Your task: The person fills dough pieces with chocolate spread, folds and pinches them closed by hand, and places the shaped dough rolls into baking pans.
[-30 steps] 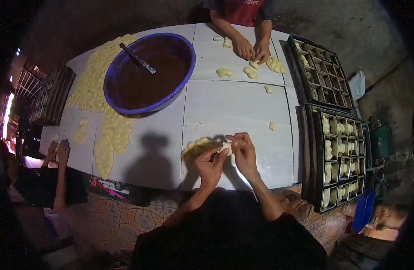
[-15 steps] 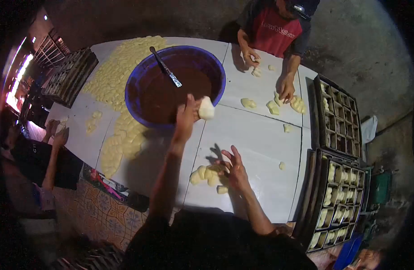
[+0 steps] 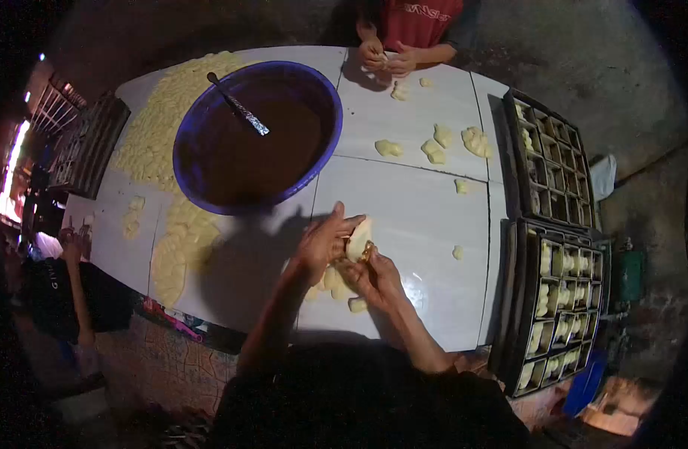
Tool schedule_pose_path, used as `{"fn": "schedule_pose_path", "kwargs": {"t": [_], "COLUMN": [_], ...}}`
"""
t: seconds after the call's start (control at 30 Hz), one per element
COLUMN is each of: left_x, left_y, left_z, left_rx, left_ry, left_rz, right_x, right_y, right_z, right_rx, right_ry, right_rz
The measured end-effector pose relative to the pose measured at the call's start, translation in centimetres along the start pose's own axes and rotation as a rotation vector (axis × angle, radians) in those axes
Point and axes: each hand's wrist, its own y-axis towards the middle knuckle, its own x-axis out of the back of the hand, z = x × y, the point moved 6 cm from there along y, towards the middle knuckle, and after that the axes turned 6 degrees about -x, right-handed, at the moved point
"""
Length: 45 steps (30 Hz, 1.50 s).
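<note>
A flattened piece of pale dough [image 3: 359, 236] is held up between my hands, over the white tiled table [image 3: 426, 217]. My left hand [image 3: 323, 245] cups it from the left, with the fingers behind it. From the lower right my right hand [image 3: 377, 280] pinches its edge, and a bit of brown filling shows by the fingertips. Several small dough pieces [image 3: 334, 283] lie below my hands, partly hidden by them. Beyond my left hand stands a blue basin [image 3: 181, 168] of brown filling [image 3: 276, 161], a dark-handled utensil with a shiny end [image 3: 243, 111] in it.
Many dough pieces [image 3: 153, 127] cover the table's far left. Across from me a co-worker's hands [image 3: 389, 61] handle dough near loose pieces [image 3: 433, 153]. Divided metal trays [image 3: 557, 307] with dough stand at the right edge. Another person [image 3: 78, 292] works at the left.
My left hand has come down and nearer from beside the basin with the dough. My right hand has left the loose pieces and closed on the dough's edge. The view has shifted.
</note>
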Motion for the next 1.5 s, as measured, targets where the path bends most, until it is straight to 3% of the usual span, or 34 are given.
{"fn": "schedule_pose_path", "kwargs": {"t": [0.03,0.1,0.13,0.17,0.23,0.27,0.33,0.4,0.43,0.57,0.7,0.83,0.87,0.97,1.0,1.03,1.1,1.2,1.3,1.33,1.43,1.5], "left_x": [-0.1,0.2,-0.2,-0.5,-1.6,-2.3,-2.0,-2.7,-3.3,-4.0,-3.8,-2.7,-1.8,-3.7,-3.5,-2.7,-0.3,2.8,5.7,6.4,6.8,5.0], "left_y": [-1.1,-3.6,-4.4,-5.0,-6.4,-7.1,-7.5,-8.2,-8.6,-9.4,-9.9,-9.3,-8.8,-10.3,-10.4,-10.2,-10.1,-10.6,-12.0,-12.1,-11.7,-11.9], "left_z": [1.7,3.5,4.6,5.4,5.9,5.7,6.9,7.6,7.5,8.0,10.3,11.1,12.4,10.5,10.7,10.6,11.0,10.5,11.5,11.9,13.2,13.4], "left_rx": [-0.047,-0.194,-0.204,-0.223,-0.307,-0.341,-0.380,-0.400,-0.412,-0.394,-0.068,-0.358,-0.293,-0.304,-0.300,-0.474,-0.620,-0.522,-0.495,-0.477,-0.424,-0.455], "left_ry": [-0.050,-0.043,0.037,0.113,0.334,0.430,0.631,0.492,0.426,0.471,0.075,0.636,0.668,0.227,0.111,0.252,0.211,0.280,0.246,0.199,0.201,0.265], "left_rz": [-0.062,-0.305,-0.272,-0.236,-0.202,-0.188,-0.182,-0.114,-0.082,-0.082,-0.190,-0.092,-0.040,0.037,0.074,0.061,-0.205,-0.388,-0.510,-0.552,-0.521,-0.441], "right_x": [0.1,-0.5,0.1,0.3,-3.1,-3.1,-1.9,-2.1,-0.7,-2.2,0.2,1.0,1.6,3.4,2.8,3.6,6.2,13.5,8.8,5.8,2.7,4.2], "right_y": [-0.2,-2.5,-3.3,-4.0,-7.2,-7.7,-8.7,-9.9,-10.1,-11.9,-12.3,-12.0,-11.6,-11.1,-11.1,-10.2,-8.3,-5.6,-8.6,-10.1,-9.0,-7.6], "right_z": [-0.1,1.3,1.6,2.2,2.9,2.4,2.3,3.3,3.5,3.1,1.7,1.2,1.2,-2.3,-1.7,-0.4,1.7,1.5,0.6,1.1,-3.8,-4.9], "right_rx": [-0.035,0.108,0.152,0.472,0.659,0.629,0.684,0.769,0.741,0.645,0.465,0.569,0.597,-0.363,-0.295,-0.054,0.357,0.489,0.569,0.876,0.532,0.323], "right_ry": [-0.019,-0.154,-0.375,-0.719,-1.265,-1.399,-1.391,-1.253,-1.084,-1.022,-1.243,-1.118,-1.323,-0.590,-0.626,-0.880,-1.083,-0.857,-0.758,-1.591,-1.729,-1.428], "right_rz": [-0.022,-0.312,-0.467,-0.428,-0.369,-0.308,-0.179,-0.088,-0.150,-0.078,-0.171,-0.343,-0.334,0.016,0.064,-0.004,-0.231,-0.323,-0.382,-0.387,-0.209,-0.148]}}
